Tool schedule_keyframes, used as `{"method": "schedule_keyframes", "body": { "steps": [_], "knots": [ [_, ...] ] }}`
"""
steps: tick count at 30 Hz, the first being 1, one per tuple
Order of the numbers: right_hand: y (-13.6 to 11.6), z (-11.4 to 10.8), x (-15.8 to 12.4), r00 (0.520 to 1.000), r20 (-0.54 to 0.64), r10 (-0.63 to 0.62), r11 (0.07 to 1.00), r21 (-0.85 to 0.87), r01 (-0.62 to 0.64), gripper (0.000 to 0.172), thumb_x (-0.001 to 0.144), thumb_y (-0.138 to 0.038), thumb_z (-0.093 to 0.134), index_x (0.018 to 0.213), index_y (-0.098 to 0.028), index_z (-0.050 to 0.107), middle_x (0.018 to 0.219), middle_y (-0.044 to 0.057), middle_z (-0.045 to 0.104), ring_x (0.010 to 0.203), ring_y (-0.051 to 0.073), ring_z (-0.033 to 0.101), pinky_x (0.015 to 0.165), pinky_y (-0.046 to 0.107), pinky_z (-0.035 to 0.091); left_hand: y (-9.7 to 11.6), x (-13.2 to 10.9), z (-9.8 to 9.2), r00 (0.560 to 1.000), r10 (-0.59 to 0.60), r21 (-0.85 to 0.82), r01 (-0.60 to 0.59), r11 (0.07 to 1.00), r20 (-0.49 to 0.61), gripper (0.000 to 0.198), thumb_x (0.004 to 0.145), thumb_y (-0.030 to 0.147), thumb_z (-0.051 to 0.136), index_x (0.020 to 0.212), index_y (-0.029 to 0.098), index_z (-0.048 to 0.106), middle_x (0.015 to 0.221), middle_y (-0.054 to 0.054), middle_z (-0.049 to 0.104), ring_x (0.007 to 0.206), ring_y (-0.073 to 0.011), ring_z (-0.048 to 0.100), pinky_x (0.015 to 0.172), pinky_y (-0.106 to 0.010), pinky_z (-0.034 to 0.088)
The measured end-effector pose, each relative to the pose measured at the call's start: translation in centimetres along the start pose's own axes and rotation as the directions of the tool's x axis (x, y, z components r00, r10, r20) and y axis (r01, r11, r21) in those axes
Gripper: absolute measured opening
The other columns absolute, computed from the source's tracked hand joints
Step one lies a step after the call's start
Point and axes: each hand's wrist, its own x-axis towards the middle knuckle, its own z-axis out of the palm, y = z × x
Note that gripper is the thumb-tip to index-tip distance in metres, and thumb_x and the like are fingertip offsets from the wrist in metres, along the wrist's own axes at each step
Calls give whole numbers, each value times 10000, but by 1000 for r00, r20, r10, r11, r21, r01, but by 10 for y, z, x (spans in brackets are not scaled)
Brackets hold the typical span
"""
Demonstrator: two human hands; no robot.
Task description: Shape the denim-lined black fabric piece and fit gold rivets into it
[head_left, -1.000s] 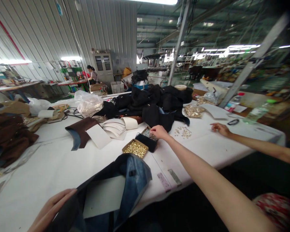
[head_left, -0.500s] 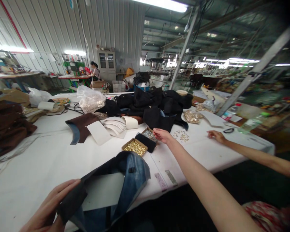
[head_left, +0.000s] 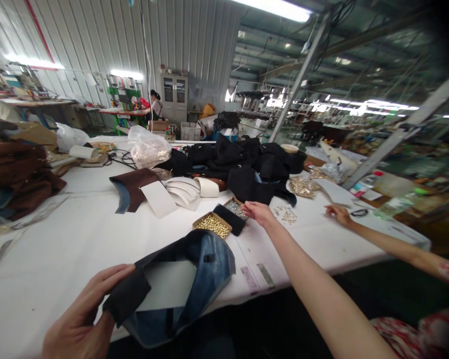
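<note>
My left hand (head_left: 93, 306) grips the left end of a dark fabric piece with a blue inner side (head_left: 217, 264). The piece curves into an open loop over the table's near edge, and a pale flat board (head_left: 170, 284) shows within it. My right hand (head_left: 260, 213) reaches out to a small box of silver-coloured studs (head_left: 235, 208). Its fingertips are drawn together at the box's right side; anything between them is too small to make out. A dark flat object (head_left: 228, 219) separates that box from a cardboard box of gold-coloured studs (head_left: 212, 227).
Black fabric pieces (head_left: 247, 159) are heaped behind the boxes. A brown piece (head_left: 136, 187) and pale cards (head_left: 159, 199) lie left of them. Loose studs (head_left: 286, 214) are scattered near a co-worker's hand (head_left: 338, 214) at the right. A bottle (head_left: 398, 204) stands by the right edge.
The whole view has shifted slightly, so most things appear farther right. My left hand and the fabric piece's held end have moved right and up a little. My right hand stays by the silver-coloured studs.
</note>
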Motion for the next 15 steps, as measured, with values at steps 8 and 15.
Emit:
{"method": "schedule_keyframes", "body": {
  "steps": [8, 15],
  "knots": [
    [-23, 57, -90, 962, 259, -83, 995, 79, 65, 235, 894, -243, 956, 1067, -156, 823, 1056, 80, 817, 837, 125, 742, 687, 168, 667, 22, 3, 3, 999, 3, -130, -10, 991, -48, 275, 1045, 474, 745, 1266, 329, 821, 1418, 0, 761, 1305, -254, 722, 1201, -381, 584],
    [-33, 155, -219, 479, 860, 178, 970, -235, 62, 274, 886, -354, 920, 1014, -147, 797, 964, 89, 828, 807, 180, 777, 727, 284, 692, 39, 6, 11, 993, -43, -170, 24, 985, -109, 301, 1038, 510, 785, 1227, 283, 842, 1321, -16, 798, 1243, -246, 723, 1047, -318, 590]
  ]
}}
